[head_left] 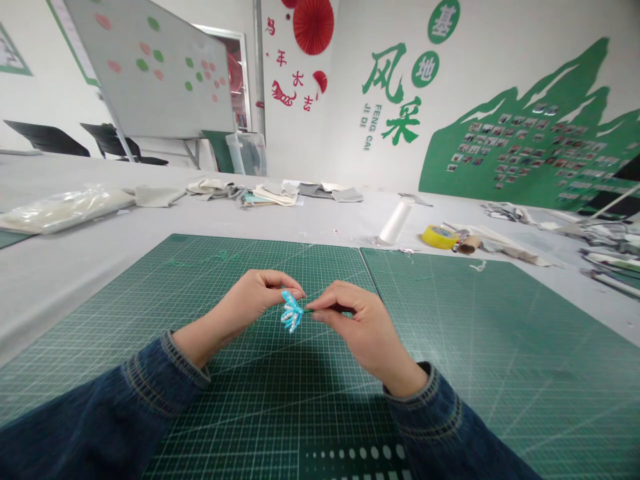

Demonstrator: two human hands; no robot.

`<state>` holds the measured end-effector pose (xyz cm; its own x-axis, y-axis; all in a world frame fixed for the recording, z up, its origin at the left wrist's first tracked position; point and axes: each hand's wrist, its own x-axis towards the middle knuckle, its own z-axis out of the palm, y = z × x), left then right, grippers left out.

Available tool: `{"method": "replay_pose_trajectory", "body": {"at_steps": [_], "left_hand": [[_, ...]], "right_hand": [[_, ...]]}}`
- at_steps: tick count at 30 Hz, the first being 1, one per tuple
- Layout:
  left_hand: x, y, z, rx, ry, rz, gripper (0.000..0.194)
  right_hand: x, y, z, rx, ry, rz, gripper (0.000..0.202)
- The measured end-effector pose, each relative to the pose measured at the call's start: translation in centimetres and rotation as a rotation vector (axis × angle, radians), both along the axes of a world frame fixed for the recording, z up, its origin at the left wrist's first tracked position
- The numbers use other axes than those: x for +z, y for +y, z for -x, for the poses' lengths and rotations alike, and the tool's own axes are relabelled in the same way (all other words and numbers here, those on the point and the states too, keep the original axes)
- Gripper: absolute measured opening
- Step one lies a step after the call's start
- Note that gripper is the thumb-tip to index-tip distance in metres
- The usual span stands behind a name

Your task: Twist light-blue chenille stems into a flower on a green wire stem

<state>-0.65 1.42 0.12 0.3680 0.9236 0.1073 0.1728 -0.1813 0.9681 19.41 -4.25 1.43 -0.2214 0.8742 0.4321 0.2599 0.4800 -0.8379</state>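
A small light-blue flower [291, 313] with white bead-like dots on its petals is held above a green cutting mat [250, 400]. My right hand [350, 317] pinches its thin green stem just right of the petals. At the flower's upper left, my left hand [255, 300] has thumb and fingertips closed together, touching or very near a petal; whatever lies between those fingertips is too small to make out. The flower tilts, with its petals pointing left and down.
A second green mat [475, 320] lies to the right. Behind the mats are a white thread cone [396, 221], yellow tape roll [439, 237], folded cloths [275, 193] and a plastic-wrapped bundle [70, 208]. Cables and cloth strips lie far right. Thread scraps [223, 256] rest on the near mat.
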Motion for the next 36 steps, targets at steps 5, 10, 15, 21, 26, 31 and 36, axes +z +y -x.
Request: {"method": "replay_pose_trajectory", "body": {"at_steps": [5, 10, 15, 21, 26, 31, 36], "left_hand": [[-0.4, -0.7, -1.1, -0.012, -0.128, 0.136, 0.009], [-0.6, -1.3, -1.7, 0.021, 0.046, -0.054, 0.012], [-0.5, -2.4, -1.2, 0.058, 0.477, -0.734, 0.016], [0.4, -3.2, -0.3, 0.078, 0.741, -1.281, 0.020], [0.8, -2.0, 0.5, 0.151, 0.731, -1.187, 0.021], [1.0, -0.7, 0.8, 0.079, 0.595, -0.784, 0.016], [1.2, -0.3, 0.9, -0.022, 0.263, -0.193, 0.008]], "right_hand": [[-0.8, 0.3, 0.4, -0.094, 0.353, 0.301, 0.005], [-1.4, 0.7, 0.5, -0.188, 0.505, 0.366, 0.008], [-1.8, 0.9, 0.1, -0.329, 0.230, 0.216, 0.009], [-1.9, 0.2, 0.2, -0.358, -0.489, -0.200, 0.024], [-1.5, 0.0, -0.1, -0.247, -0.760, -0.319, 0.025], [-1.3, 0.3, -0.6, -0.075, -0.662, -0.330, 0.024], [-0.7, 0.4, -0.5, 0.078, -0.252, -0.142, 0.019]]}}
